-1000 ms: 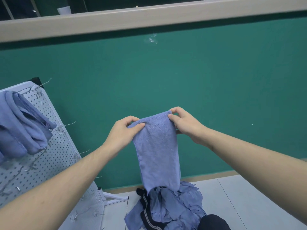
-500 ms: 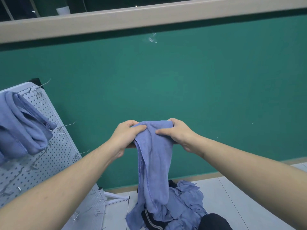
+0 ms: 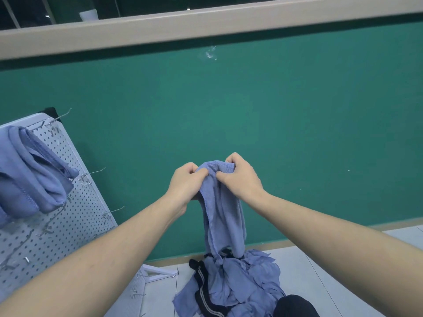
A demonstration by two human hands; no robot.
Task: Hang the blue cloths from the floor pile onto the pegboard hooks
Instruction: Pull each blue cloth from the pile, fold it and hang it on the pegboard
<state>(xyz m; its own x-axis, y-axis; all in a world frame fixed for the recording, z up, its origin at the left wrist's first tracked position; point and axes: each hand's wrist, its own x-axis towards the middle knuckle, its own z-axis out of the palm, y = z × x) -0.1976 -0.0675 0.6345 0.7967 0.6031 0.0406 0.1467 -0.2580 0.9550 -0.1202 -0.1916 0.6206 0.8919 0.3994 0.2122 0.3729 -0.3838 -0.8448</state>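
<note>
A blue cloth hangs folded in front of me, its top edge bunched between both hands. My left hand pinches the top from the left. From the right, my right hand grips the same edge, and the two hands nearly touch. Below them on the floor lies the pile of blue cloths with a black strap running through it. At the left stands the white pegboard, where another blue cloth hangs from an upper hook. Bare metal hooks stick out of the board's right side.
A green wall with a pale ledge on top fills the background. White floor tiles lie to the right of the pile. The pegboard's white foot rests on the floor beside the pile. A dark object sits at the bottom edge.
The cloth was held spread flat by its two top corners. My hands have come together and dropped a little, so the cloth now hangs folded and bunched.
</note>
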